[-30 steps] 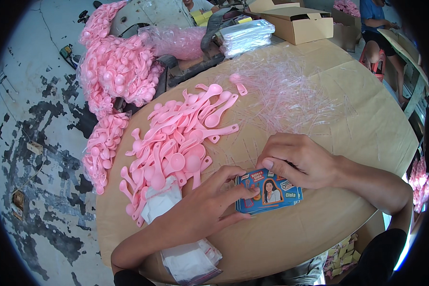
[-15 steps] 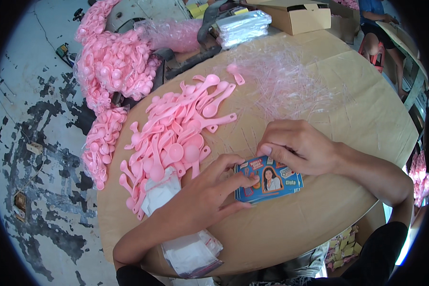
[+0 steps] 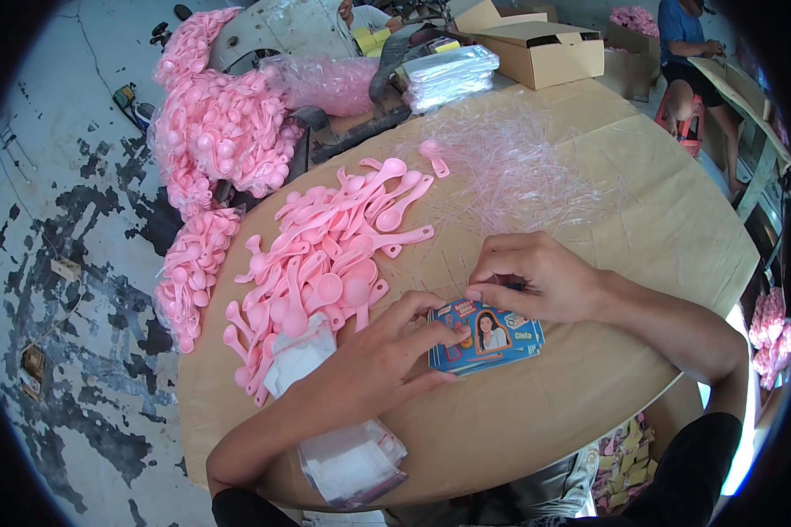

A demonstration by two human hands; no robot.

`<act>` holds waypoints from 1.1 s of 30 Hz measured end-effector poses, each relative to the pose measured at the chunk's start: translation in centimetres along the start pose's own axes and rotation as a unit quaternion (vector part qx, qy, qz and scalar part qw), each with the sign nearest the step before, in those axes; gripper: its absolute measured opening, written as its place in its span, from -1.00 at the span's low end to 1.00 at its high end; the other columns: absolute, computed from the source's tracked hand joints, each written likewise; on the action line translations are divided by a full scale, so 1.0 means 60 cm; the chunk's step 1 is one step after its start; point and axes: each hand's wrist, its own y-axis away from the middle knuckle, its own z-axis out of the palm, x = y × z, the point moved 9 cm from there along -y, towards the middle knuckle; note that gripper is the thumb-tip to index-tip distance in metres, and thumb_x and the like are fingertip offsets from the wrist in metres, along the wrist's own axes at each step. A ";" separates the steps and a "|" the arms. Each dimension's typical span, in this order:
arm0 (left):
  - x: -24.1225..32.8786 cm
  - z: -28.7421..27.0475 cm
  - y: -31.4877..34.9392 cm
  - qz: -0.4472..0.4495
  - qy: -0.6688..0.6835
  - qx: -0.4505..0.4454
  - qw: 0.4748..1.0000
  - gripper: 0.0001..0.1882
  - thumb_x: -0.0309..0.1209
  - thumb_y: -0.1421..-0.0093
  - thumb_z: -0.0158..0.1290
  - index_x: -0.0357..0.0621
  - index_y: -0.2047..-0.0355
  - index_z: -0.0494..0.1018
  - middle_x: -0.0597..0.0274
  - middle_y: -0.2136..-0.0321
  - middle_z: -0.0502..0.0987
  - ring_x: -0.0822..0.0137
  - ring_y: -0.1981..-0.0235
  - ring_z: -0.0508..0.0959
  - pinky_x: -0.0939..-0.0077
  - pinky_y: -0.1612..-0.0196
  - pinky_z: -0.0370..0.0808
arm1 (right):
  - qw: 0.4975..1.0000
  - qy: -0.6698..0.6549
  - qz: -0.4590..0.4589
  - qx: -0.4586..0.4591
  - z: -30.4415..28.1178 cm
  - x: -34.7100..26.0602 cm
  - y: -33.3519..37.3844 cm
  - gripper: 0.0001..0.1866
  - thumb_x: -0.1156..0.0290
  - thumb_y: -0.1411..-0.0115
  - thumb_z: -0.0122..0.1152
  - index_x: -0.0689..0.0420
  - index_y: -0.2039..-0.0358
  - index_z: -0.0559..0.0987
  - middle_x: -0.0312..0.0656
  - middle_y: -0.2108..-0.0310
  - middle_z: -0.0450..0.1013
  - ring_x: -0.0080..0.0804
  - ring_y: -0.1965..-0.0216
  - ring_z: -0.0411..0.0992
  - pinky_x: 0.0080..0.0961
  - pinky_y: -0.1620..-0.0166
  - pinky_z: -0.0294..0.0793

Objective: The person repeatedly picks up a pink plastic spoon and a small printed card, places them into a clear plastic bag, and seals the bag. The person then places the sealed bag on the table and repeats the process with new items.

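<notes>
A stack of blue printed cards [image 3: 520, 332], the top one showing a picture of a long-haired figure, lies near the front of the table. My left hand [image 3: 394, 344] grips its left end, thumb on top and fingers along the edges. At the cards' upper edge my right hand [image 3: 539, 279] is closed in a pinch, thumb against the curled fingers. What the pinch holds, if anything, is too small to make out. Beyond my left hand spreads a pile of pink plastic scoops [image 3: 330, 285]. Past my right hand lies a heap of thin clear plastic strands [image 3: 518, 171].
Clear plastic bags with white contents [image 3: 356, 465] lie by my left forearm. Bagged pink scoops [image 3: 224, 132] crowd the table's left edge. At the back are stacked clear packages [image 3: 448, 75] and a cardboard box [image 3: 545, 57]. Another person [image 3: 690, 44] sits at the far right.
The view has shifted slightly. My right hand has moved a little left along the cards' upper edge, its fingers still pinched. My left hand keeps its hold on the stack.
</notes>
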 end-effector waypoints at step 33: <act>-0.105 -0.100 0.201 0.001 -0.031 0.191 0.981 -0.84 -0.39 -0.08 0.29 -0.20 0.45 0.55 0.26 0.55 0.52 0.41 0.51 0.51 0.50 0.41 0.43 | 0.975 0.113 0.043 -0.188 0.222 -0.141 -0.091 -0.61 0.10 -0.23 0.17 0.23 0.38 0.58 -0.03 0.51 0.55 0.01 0.39 0.54 -0.11 0.15 0.45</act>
